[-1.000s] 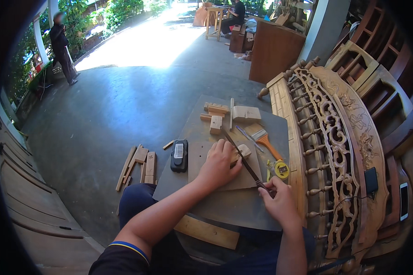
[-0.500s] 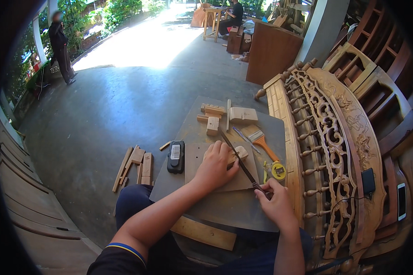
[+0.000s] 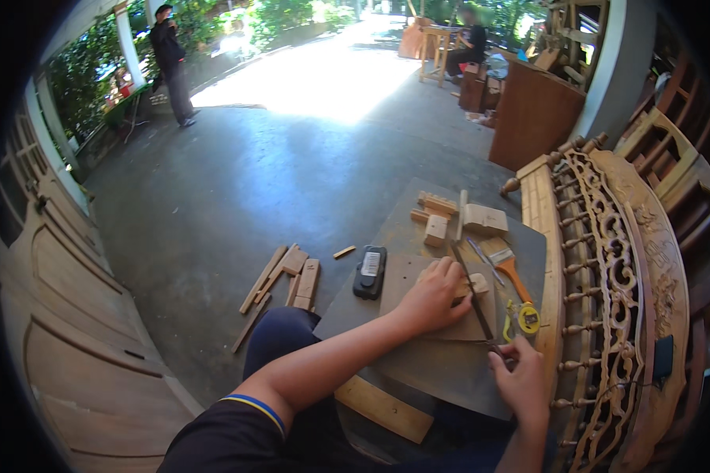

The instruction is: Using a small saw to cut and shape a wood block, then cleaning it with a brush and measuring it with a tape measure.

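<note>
A long, thin, dark bar-shaped tool [image 3: 480, 312] lies across a small, pale, rounded wooden piece [image 3: 479, 283], with a hand at each.
The left hand [image 3: 434, 299] has its fingers clamped on the wooden piece, which is over a flat, square brown board [image 3: 399, 290] on the grey tabletop [image 3: 442, 380]; the right hand [image 3: 522, 377] has its fingers closed around the tool's near end, beside a round yellow tape measure [image 3: 529, 318] and near an orange-handled flat brush [image 3: 514, 277].
</note>
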Motion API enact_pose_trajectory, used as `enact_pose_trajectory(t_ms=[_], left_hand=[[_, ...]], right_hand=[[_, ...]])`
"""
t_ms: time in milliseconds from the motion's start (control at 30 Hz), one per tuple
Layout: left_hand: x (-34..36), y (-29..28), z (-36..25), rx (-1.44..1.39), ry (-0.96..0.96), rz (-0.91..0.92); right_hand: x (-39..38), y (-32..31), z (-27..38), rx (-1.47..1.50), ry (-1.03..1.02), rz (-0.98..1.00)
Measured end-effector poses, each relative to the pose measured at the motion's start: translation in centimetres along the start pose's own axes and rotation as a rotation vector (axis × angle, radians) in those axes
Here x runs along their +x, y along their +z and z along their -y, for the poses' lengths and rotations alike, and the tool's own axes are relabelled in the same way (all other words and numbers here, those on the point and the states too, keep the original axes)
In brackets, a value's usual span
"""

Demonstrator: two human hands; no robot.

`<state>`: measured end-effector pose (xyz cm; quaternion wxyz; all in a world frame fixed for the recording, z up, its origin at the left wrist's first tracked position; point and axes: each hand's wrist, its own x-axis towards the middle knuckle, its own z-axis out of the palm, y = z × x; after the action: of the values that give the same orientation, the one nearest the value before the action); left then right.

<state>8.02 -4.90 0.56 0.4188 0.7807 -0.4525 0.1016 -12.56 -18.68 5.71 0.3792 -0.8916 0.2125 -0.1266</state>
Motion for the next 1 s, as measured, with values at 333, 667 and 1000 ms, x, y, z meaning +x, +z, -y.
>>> enact_pose_trajectory(t_ms=[333, 667, 1000], left_hand=[[0.3, 0.6, 0.4, 0.012, -0.097, -0.003], [-0.1, 0.6, 0.1, 0.022, -0.069, 0.025], [0.8, 2.2, -0.9, -0.033, -0.027, 0.01]], right_hand=[[-1.3, -3.5, 2.6, -0.065, 0.175, 0.287], [0.2, -0.2, 2.7, -0.184, 0.03, -0.046], [-2.8, -5.7, 0.6, -0.092, 0.125, 0.001]])
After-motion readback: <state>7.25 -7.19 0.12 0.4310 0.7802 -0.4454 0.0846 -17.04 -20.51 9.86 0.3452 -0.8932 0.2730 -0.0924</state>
